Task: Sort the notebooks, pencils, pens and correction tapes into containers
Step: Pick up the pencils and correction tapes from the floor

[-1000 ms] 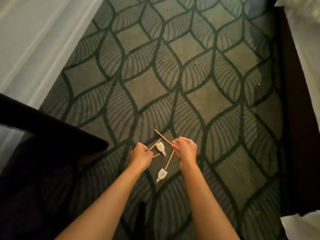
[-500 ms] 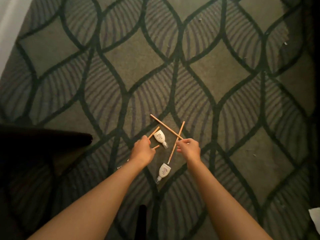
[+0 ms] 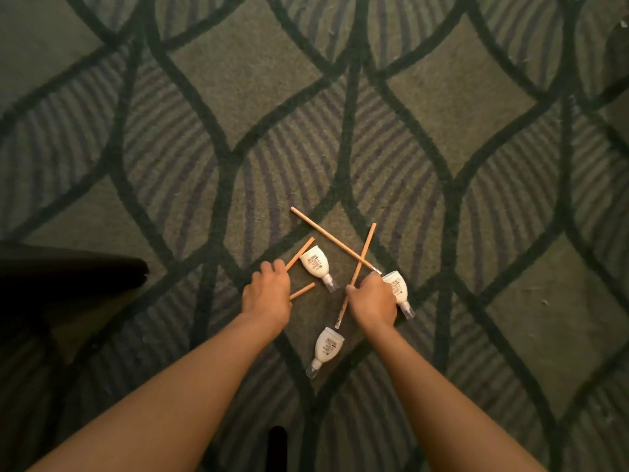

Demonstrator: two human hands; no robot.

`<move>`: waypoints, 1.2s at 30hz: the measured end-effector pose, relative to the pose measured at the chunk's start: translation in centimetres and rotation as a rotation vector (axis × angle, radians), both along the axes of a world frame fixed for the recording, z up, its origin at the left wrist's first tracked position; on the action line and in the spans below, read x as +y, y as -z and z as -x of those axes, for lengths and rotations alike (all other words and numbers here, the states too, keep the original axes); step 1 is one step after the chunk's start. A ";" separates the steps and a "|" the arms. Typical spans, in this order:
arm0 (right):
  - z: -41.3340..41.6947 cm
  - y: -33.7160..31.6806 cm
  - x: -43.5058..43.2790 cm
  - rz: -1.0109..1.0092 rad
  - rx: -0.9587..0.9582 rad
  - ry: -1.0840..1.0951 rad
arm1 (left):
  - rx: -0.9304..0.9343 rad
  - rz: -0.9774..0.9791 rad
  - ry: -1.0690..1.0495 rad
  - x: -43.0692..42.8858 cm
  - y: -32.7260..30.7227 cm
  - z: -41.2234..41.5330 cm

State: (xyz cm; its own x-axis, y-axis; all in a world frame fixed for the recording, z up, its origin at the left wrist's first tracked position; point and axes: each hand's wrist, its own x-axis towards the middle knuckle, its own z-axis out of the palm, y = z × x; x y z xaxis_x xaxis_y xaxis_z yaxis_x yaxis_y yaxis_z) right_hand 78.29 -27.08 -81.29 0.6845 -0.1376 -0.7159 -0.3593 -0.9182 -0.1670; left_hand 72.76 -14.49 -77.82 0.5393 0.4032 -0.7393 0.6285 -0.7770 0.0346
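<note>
Zero sorted so far, judging by this (no containers in sight). Left hand [image 3: 267, 294] grips two pencils [image 3: 301, 253], right hand [image 3: 372, 301] pinches a third pencil [image 3: 366, 247] crossing the fourth pencil [image 3: 323, 229]; three correction tapes [image 3: 315, 264] lie on the carpet [image 3: 238, 80] just beside my hands.

Carpeted indoor room, green carpet [image 3: 238, 66] with dark wavy leaf pattern, dark furniture edge [image 3: 68, 272] at left
</note>
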 end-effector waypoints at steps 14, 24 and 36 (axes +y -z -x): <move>-0.3 -0.1 -0.1 -0.160 -0.154 0.014 | -0.018 -0.021 -0.068 -0.9 3.2 1.0; -2.1 -1.9 -0.1 -0.332 -0.267 -0.449 | -0.273 0.062 -0.545 -0.4 1.2 -2.5; -6.7 -0.4 2.0 -0.004 -0.155 -0.684 | -0.363 0.310 -1.079 1.1 2.2 -6.1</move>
State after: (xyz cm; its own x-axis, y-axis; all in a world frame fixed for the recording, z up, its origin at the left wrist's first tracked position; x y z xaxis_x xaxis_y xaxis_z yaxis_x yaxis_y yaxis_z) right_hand 85.02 -25.10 -80.91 0.7108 0.3627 -0.6026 0.3272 -0.9289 -0.1732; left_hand 78.85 -13.35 -79.99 0.2286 0.6092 -0.7593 0.8693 0.2234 0.4409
